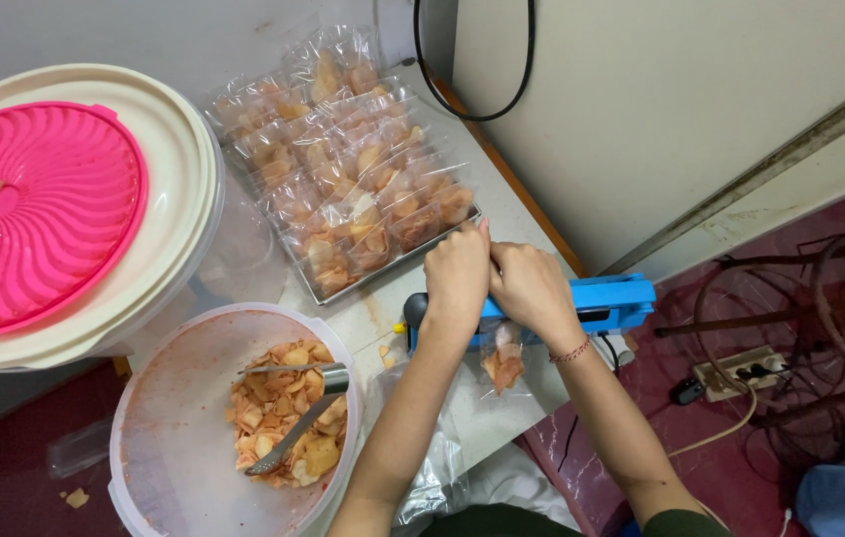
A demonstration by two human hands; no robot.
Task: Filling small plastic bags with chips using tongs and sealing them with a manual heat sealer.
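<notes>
Both hands pressed down side by side on the blue heat sealer [596, 301] at the table's near edge, the left hand [456, 278] and right hand [530, 288] bearing on its bar. A small clear bag of chips [504, 366] hung clamped beneath the bar, just under the right hand; whether the fingers curled round the bar could not be told. A metal tray of filled bags [348, 149] lay just beyond the hands.

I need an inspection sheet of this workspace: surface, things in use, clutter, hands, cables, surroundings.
Surface: grey table, crumbs near the sealer.
Things in use: blue heat sealer pressed down on a small chip bag.
Clutter: tray of filled bags; tub of chips with metal tongs; pink lid on a cream bucket.
Hands: left hand and right hand both on the sealer.
Cables: black cable on wall; power strip on floor.
Surroundings: dark red floor.
</notes>
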